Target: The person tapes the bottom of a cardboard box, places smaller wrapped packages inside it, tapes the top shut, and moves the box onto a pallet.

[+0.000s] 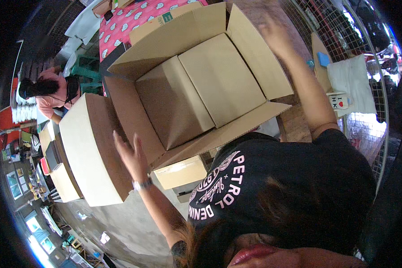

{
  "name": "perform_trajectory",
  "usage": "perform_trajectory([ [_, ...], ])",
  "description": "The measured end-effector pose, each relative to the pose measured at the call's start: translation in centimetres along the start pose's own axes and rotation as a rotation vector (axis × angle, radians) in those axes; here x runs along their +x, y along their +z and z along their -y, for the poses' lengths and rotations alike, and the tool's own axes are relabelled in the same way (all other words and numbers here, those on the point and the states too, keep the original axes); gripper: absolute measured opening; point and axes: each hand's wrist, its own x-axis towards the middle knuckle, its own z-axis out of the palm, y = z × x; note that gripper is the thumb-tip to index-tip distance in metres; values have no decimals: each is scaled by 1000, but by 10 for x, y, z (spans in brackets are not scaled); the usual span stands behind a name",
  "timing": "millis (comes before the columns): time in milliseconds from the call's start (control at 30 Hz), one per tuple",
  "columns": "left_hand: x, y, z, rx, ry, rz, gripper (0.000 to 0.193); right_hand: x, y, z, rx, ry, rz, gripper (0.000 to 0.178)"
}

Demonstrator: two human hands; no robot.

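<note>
A large cardboard box (pixel 230 73) stands in front of me with its top flaps raised. Its bottom inside shows two flaps meeting along a seam. Beside the box's near left flap is my left hand (pixel 133 156), fingers apart and nothing in them; a bracelet or watch circles the wrist. My right hand (pixel 274 35) is at the far right, just outside the box's right flap. It is blurred, but its fingers look stretched out, with nothing seen in them. Whether either hand touches the cardboard, I cannot tell.
A pale cardboard flap or panel (pixel 87 154) spreads out left of the box. Below it sits a smaller carton (pixel 181 173). A pink patterned cloth (pixel 127 22) covers a surface behind. At the left another person (pixel 49 89) in pink works. Wire mesh (pixel 330 29) runs along the right.
</note>
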Motion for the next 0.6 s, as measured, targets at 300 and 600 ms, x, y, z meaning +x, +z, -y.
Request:
perform_trajectory([
  [300,31,134,26,-264,-223,1192,61,-97,124,-110,114,-448,955,59],
  [600,-24,113,152,983,919,1405,59,-112,85,-186,-514,-784,960,57],
])
